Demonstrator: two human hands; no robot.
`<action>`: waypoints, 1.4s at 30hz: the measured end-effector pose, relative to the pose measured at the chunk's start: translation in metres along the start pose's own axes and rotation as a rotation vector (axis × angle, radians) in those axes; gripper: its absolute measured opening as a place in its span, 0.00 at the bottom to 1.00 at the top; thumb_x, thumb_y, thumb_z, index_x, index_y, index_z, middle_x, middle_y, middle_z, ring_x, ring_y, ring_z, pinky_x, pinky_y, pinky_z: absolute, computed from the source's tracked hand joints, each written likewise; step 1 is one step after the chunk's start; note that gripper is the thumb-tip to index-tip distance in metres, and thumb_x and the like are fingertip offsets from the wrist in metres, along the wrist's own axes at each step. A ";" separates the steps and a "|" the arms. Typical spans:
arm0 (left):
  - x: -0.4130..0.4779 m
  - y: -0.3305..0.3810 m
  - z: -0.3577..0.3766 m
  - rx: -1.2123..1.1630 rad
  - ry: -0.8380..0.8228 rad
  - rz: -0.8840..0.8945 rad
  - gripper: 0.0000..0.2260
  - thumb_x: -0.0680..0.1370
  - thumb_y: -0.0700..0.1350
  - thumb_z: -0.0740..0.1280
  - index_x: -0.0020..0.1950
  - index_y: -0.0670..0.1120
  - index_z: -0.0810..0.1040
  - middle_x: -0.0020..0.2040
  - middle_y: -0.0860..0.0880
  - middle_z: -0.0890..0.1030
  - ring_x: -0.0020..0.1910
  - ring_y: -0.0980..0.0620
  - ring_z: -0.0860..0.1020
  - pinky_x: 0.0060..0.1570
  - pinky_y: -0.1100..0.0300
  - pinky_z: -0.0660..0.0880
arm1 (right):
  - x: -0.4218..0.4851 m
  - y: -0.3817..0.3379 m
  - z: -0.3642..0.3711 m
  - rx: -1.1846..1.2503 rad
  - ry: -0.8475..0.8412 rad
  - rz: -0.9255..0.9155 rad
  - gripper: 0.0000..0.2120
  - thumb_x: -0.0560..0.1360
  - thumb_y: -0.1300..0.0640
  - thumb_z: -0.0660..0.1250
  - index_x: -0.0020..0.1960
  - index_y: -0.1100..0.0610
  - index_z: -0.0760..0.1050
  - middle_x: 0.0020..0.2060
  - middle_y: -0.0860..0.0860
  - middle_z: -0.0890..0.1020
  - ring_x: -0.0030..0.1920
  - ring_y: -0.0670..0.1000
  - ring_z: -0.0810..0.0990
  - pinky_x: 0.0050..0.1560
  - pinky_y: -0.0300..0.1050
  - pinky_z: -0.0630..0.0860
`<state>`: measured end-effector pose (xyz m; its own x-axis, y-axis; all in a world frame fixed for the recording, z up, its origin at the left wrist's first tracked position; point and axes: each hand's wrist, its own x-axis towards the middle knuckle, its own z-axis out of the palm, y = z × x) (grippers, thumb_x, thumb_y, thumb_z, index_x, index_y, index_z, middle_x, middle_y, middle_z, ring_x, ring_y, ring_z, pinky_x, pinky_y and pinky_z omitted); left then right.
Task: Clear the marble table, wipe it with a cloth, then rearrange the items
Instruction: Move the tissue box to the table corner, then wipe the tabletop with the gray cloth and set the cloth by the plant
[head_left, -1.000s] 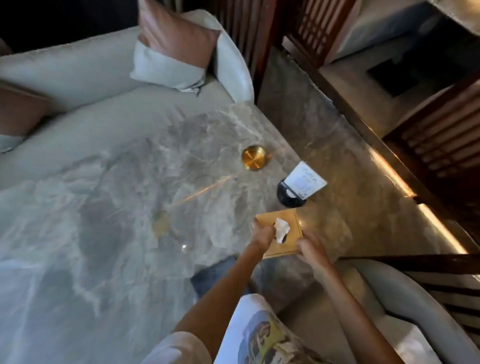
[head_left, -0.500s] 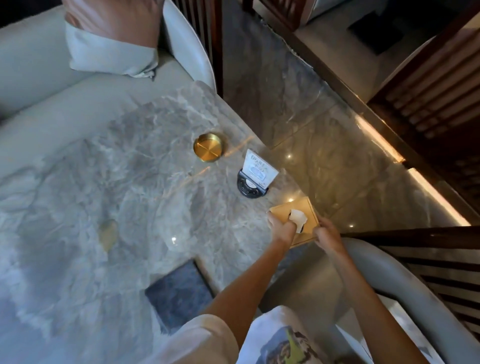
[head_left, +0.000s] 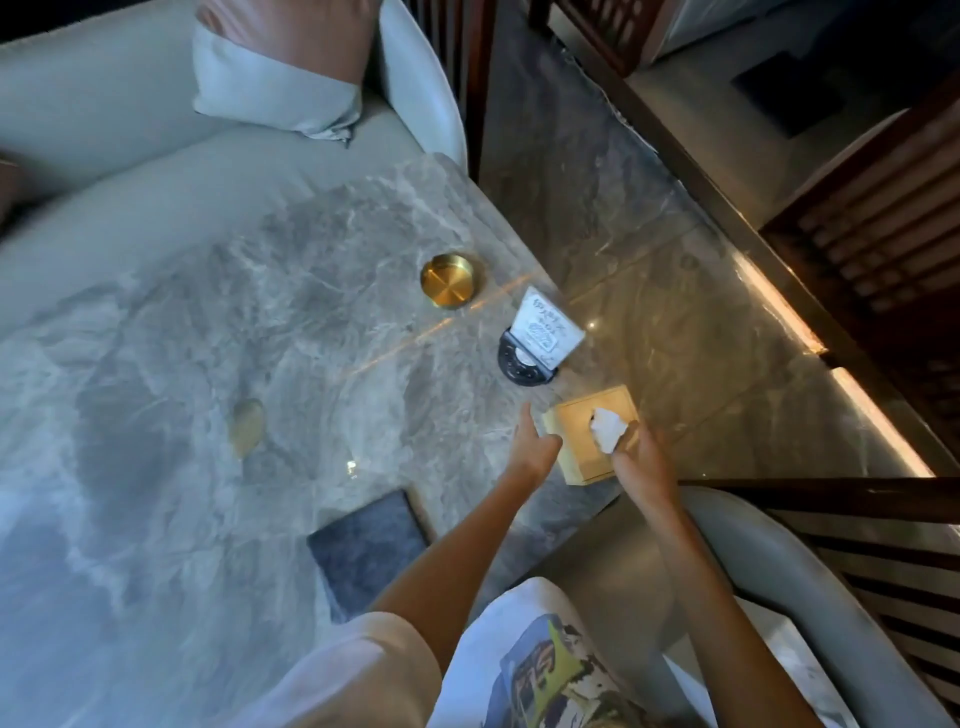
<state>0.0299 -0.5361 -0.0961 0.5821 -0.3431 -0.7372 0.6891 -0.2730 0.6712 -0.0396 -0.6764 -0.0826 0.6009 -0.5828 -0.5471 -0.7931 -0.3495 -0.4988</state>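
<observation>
The wooden tissue box (head_left: 582, 441) now rests on the marble counter (head_left: 208, 364) between both hands. The left hand (head_left: 532, 449) has let go, fingers loose; the right hand (head_left: 636, 460) still grips its near corner. Rearranging seems nearly finished.

Print on the card (head_left: 545, 328) too small to read — dark mat's (head_left: 366, 545) near corner hidden behind the forearm.

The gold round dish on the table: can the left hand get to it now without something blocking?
Probably yes. The left hand is open beside the tissue box, and only bare marble table lies between it and the gold dish; the sign stand stands off to the right.
</observation>
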 end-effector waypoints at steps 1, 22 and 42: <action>-0.002 -0.003 -0.013 0.003 0.012 -0.007 0.32 0.77 0.35 0.59 0.79 0.46 0.52 0.71 0.44 0.67 0.68 0.44 0.71 0.66 0.50 0.72 | -0.008 -0.006 0.006 -0.071 0.040 -0.038 0.24 0.74 0.60 0.65 0.70 0.58 0.69 0.67 0.58 0.72 0.69 0.60 0.70 0.70 0.57 0.68; -0.185 -0.149 -0.310 0.047 0.600 -0.003 0.15 0.73 0.31 0.58 0.54 0.41 0.79 0.42 0.46 0.82 0.48 0.39 0.82 0.53 0.44 0.79 | -0.172 -0.124 0.227 -0.363 -0.344 -0.379 0.11 0.78 0.51 0.63 0.55 0.50 0.82 0.55 0.52 0.85 0.59 0.56 0.81 0.58 0.47 0.75; -0.138 -0.147 -0.270 0.077 0.561 -0.250 0.16 0.79 0.40 0.62 0.66 0.39 0.72 0.62 0.38 0.79 0.61 0.38 0.77 0.61 0.48 0.75 | -0.138 -0.103 0.231 -0.368 -0.547 -0.258 0.20 0.81 0.51 0.60 0.68 0.60 0.74 0.65 0.58 0.79 0.66 0.58 0.76 0.69 0.53 0.70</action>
<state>-0.0353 -0.2064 -0.1135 0.5597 0.2591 -0.7871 0.8131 -0.3551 0.4613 -0.0184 -0.3908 -0.1107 0.6616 -0.0297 -0.7493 -0.5428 -0.7084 -0.4512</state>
